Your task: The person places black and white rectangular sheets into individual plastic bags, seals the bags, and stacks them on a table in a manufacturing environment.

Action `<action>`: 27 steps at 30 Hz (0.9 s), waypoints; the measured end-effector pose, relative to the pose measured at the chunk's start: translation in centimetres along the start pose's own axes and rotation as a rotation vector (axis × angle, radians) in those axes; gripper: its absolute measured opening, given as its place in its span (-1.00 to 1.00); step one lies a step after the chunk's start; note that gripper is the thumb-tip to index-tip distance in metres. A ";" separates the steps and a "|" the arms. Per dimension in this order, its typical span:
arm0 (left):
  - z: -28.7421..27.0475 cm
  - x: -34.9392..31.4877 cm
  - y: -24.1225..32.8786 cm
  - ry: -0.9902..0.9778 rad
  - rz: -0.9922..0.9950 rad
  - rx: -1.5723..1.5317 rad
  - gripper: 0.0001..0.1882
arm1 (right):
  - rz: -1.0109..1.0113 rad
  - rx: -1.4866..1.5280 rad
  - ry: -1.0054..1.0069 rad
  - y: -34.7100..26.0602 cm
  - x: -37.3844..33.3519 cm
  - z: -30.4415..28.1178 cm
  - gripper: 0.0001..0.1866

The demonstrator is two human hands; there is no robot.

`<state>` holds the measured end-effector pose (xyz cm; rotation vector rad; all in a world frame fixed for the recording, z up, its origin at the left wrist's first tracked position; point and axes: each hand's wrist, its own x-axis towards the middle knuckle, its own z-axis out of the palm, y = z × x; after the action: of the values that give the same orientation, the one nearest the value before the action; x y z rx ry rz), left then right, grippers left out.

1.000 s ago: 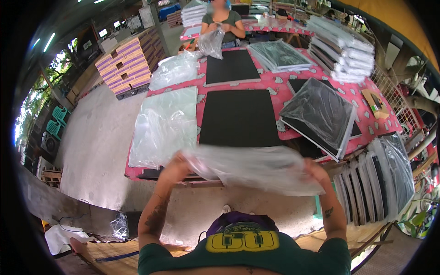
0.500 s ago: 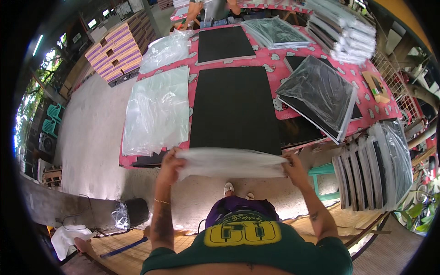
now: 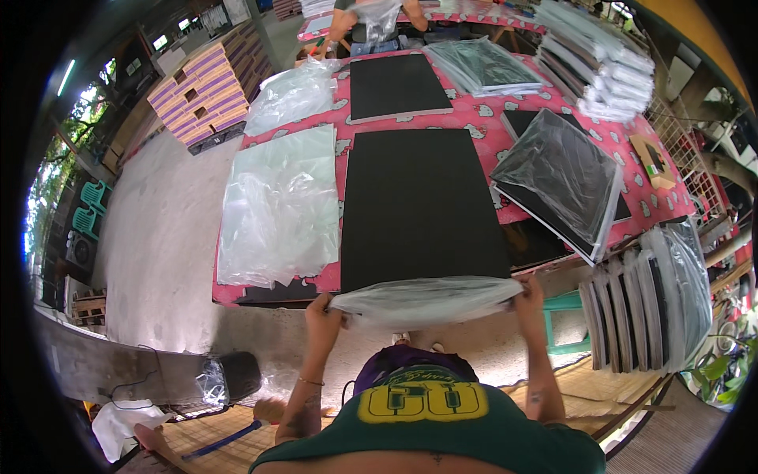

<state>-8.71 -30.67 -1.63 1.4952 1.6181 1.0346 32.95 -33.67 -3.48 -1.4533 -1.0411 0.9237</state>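
A clear plastic bag (image 3: 426,306) is stretched sideways between my two hands at the near edge of the table. My left hand (image 3: 324,317) pinches its left end and my right hand (image 3: 527,294) pinches its right end. Directly beyond lies a large black sheet stack (image 3: 422,205), flat on the table. The bag's upper edge meets the stack's near edge; whether any of the stack is inside it, I cannot tell. Left of the stack rests a pile of clear plastic bags (image 3: 278,209). To the right, a bagged black stack (image 3: 560,178) lies at an angle.
A pink patterned cloth (image 3: 474,118) covers the table. Another black stack (image 3: 399,85) lies farther back, where a co-worker's hands (image 3: 341,24) hold clear plastic. Wrapped stacks (image 3: 643,300) stand at the right by a green stool (image 3: 564,324). Boxes (image 3: 201,91) are piled at far left.
My hands and the bag have come lower in view and slightly right, and the bag looks spread wider. The table also shifts in view. The co-worker's hands now hold plastic higher.
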 end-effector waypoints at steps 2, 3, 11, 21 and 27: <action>-2.7 0.9 4.4 -0.123 -0.098 -0.357 -0.70 | 0.104 0.184 -0.210 -5.2 0.6 -2.6 -0.68; -4.4 1.1 8.5 -0.187 -0.127 -0.510 -0.73 | 0.153 0.279 -0.259 -8.3 0.5 -3.4 -0.63; -10.4 7.6 15.5 -0.377 -0.147 -0.668 -0.55 | 0.004 0.563 -0.279 -21.3 3.6 -1.1 -0.45; -4.6 1.9 -0.2 -0.157 -0.051 0.052 -0.62 | 0.381 0.524 -0.253 -8.3 0.2 0.8 -0.73; -4.5 -1.4 5.9 0.039 -0.095 0.255 -0.68 | 0.351 0.455 -0.254 -10.0 -1.8 0.5 -0.73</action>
<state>-9.96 -32.40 5.57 1.5512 1.8865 0.8338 30.74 -34.73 6.38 -1.1670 -0.6946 1.5202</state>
